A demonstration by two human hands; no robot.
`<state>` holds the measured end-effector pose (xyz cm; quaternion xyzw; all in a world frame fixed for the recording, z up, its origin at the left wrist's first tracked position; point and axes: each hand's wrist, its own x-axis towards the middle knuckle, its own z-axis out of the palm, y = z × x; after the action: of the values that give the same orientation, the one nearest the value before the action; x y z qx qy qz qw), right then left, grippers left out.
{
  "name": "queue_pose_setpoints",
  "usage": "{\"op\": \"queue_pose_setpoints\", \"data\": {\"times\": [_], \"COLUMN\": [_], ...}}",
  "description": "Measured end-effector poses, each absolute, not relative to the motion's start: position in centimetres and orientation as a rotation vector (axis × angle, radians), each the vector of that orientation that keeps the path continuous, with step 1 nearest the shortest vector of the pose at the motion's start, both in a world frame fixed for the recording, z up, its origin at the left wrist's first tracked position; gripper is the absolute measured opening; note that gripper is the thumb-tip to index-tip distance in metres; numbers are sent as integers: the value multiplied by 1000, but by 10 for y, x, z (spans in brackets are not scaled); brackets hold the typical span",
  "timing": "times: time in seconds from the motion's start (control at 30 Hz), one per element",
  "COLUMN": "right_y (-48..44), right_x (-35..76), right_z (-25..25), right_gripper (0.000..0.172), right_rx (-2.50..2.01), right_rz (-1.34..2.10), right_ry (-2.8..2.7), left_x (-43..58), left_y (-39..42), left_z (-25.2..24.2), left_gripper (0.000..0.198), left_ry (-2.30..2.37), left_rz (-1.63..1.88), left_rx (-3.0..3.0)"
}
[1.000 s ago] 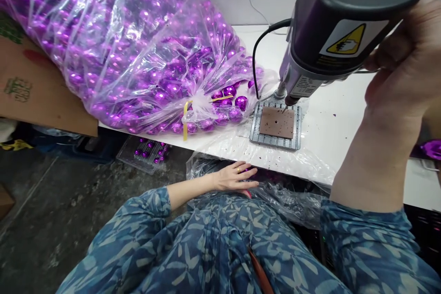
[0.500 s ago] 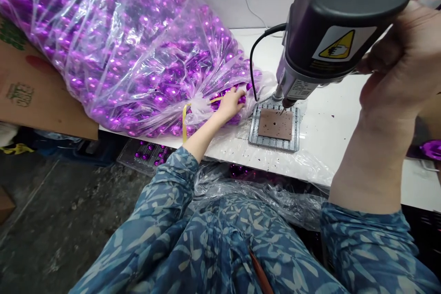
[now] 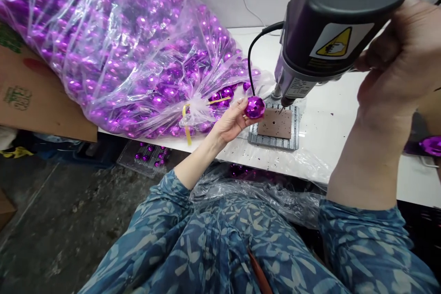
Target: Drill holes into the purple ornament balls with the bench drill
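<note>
My left hand (image 3: 232, 121) pinches a shiny purple faceted ball (image 3: 255, 107) between thumb and fingers. The ball is held just left of the brown block (image 3: 274, 123), which lies on the grey slotted base (image 3: 295, 140) of a small bench drill press (image 3: 317, 57). Its thin drill bit (image 3: 281, 109) points down over the block, which has a small hole near its middle. My right hand (image 3: 406, 50) is closed at the right side of the drill head, fingers curled round its handle, mostly hidden behind the hand.
A big clear bag (image 3: 131, 55) of purple balls, tied with yellow ribbon, fills the left of the white table (image 3: 330, 147). Loose balls (image 3: 225, 94) sit by its neck. Dark chips dot the tabletop. A cardboard box (image 3: 44, 96) stands at left; a tray (image 3: 131, 158) with balls is below.
My left hand has drawn back from the loose balls by the bag and turned over, now holding a purple ball beside the drill base. My right hand stays at the handle.
</note>
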<state>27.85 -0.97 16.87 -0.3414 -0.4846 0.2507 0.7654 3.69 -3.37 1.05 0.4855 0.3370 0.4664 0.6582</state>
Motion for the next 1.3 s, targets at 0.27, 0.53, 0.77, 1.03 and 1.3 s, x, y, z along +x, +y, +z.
{"op": "queue_pose_setpoints", "data": {"times": [0.27,0.53,0.77,1.03,1.3], "right_y": [-7,-8,-15,-17,-21], "right_x": [274,275,271,273,272], "right_z": [167,167,173,175,175], "right_gripper": [10,12,19,13,13], "right_rx": [-727,-677,-704,-893,-901], "right_rz": [380,401,434,348,364], "right_ry": [-1104,-1116,-1098,-1156,-1137], "left_x": [55,68,80,86,87], "left_y": [-47,-31,-6,5,6], "left_z": [-13,-51,-70,-68,-63], "left_gripper": [43,66,56,58,57], "left_ry": [783,939,884,834,808], "left_rz": [1000,1101,1160,1188,1071], "left_rx": [953,1046,1285,1359,1415]}}
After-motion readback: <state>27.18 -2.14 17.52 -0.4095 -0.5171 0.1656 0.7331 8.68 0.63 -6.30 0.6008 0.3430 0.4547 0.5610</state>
